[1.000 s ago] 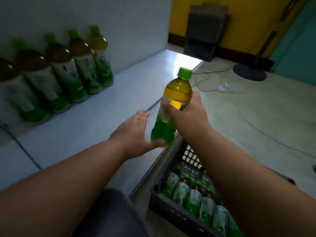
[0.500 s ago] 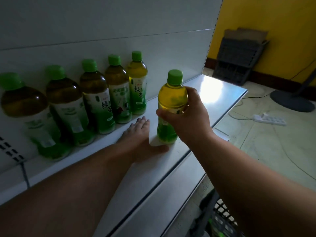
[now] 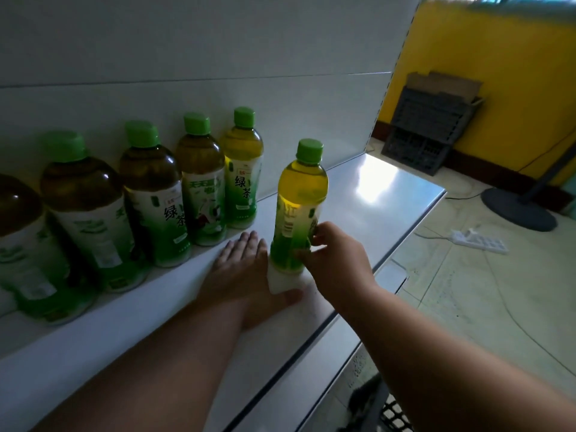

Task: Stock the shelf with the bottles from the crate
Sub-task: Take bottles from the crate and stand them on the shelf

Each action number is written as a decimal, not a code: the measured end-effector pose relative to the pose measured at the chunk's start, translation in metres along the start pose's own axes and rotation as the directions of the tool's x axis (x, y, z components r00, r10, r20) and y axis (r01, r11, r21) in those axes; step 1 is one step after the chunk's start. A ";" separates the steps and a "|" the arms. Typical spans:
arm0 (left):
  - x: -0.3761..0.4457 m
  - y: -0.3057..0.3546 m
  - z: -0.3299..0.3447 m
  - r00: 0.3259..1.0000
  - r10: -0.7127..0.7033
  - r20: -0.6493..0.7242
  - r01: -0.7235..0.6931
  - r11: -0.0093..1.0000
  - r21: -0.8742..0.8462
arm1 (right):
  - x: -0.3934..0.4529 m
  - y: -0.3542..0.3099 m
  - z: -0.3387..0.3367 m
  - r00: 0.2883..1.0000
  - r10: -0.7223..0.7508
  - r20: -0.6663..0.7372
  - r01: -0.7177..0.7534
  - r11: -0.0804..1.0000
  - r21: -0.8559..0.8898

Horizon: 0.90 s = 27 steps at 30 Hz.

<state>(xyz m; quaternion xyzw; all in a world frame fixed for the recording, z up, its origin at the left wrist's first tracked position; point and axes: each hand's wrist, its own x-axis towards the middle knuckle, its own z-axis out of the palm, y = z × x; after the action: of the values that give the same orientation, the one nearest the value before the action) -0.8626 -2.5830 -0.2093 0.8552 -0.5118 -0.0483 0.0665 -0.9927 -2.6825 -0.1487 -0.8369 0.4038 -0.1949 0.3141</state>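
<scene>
1. Head view: a white shelf runs from lower left to upper right, backed by a pale panel wall.
2. A row of green-capped tea bottles stands upright along the back of the shelf, against the panel. Five are in sight, the leftmost cut off by the picture's edge. Each carries a green and white label.
3. One more bottle stands upright in front of the row's right end, apart from the others, its base on the shelf. Its drink glows yellow where light passes through.
4. The right hand has its grip clamped on the lower part of this bottle, fingertips curled round the green label from the right side.
5. The left hand lies flat on the shelf, palm down, fingers straight and together, holding nothing. It sits just left of the held bottle's base, and its thumb reaches out in front of the base.
6. A dark crate shows only as a corner at the bottom edge, below the shelf's front lip. Its contents cannot be seen.
7. Beyond the shelf's far end, a yellow wall has dark crates and cardboard leaning against it.
8. On the tiled floor lie a white power strip and the round base of a stand.
</scene>
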 end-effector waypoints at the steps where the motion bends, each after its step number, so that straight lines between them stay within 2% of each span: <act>1: 0.001 0.001 0.000 1.000 -0.017 0.010 0.017 1.000 0.007 | 0.007 -0.001 0.000 1.000 -0.015 0.000 0.015 1.000 -0.020; 6: 0.001 0.002 -0.002 0.996 -0.067 0.063 0.066 0.998 0.012 | 0.049 -0.005 0.013 0.999 -0.051 -0.009 0.051 0.998 -0.048; 12: -0.002 0.005 -0.010 0.982 -0.073 0.176 0.054 0.992 0.113 | 0.092 -0.017 0.027 0.998 -0.069 -0.010 0.068 0.996 -0.056; 20: -0.003 0.005 -0.011 0.974 -0.078 0.211 0.060 0.994 0.092 | 0.123 -0.032 0.041 0.999 -0.045 0.022 0.046 0.999 -0.026; 27: -0.006 0.007 -0.009 0.986 -0.069 0.154 0.061 0.997 0.056 | 0.136 -0.046 0.043 0.998 0.007 0.056 -0.005 0.999 -0.034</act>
<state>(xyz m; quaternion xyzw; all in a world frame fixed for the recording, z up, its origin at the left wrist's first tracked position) -0.8698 -2.5806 -0.1989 0.8665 -0.4882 -0.1041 0.0029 -0.8613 -2.7530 -0.1387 -0.8459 0.4008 -0.1637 0.3116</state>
